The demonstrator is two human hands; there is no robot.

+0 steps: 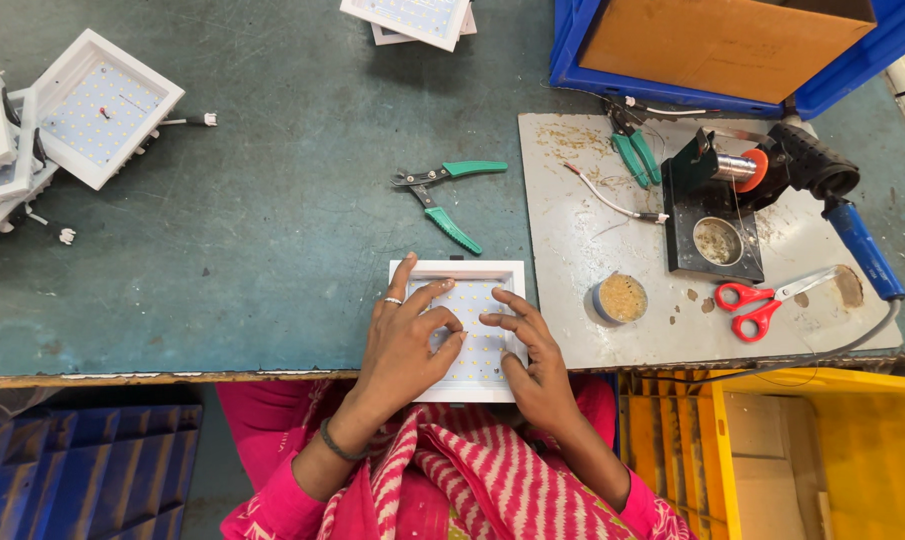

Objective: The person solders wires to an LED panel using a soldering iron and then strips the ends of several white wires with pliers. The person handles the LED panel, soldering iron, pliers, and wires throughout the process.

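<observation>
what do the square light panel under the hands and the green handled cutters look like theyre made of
Square light panel: the frame looks like white moulded plastic, smooth and matte; the pale board inside carries rows of small dots. The left hand and right hand press on it. Cutters: dull grey metal jaws, grips in green, probably a plastic or rubber sleeve, slightly glossy.

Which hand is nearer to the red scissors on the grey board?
Right. The right hand lies on the square light panel, on its side toward the red scissors; the left hand lies farther away.
</observation>
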